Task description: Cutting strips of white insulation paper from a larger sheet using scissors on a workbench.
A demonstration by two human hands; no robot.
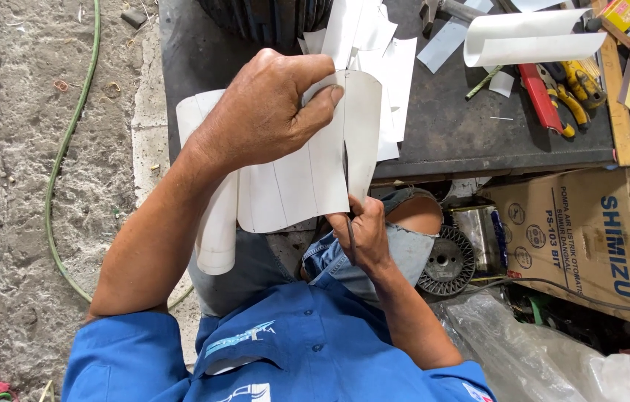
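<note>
White ruled sheet (pixel 307 175) held above lap, off tabletop (pixel 464 126). Left hand (pixel 263 112) fingers pinched on top edge; right hand (pixel 363 234) fingers clamped on scissors (pixel 347 195) mid-sheet. Looked thin, light, springy, curl-prone; best gripped beside cut line.

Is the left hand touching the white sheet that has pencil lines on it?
Touching. The head view shows the left hand gripping the white sheet, its thumb pressed flat on the sheet's upper edge.

A green hose (pixel 58 160) snaked down the left. Cardboard box (pixel 590 238) sat lower right, yellow pliers (pixel 579 82) up top right.
</note>
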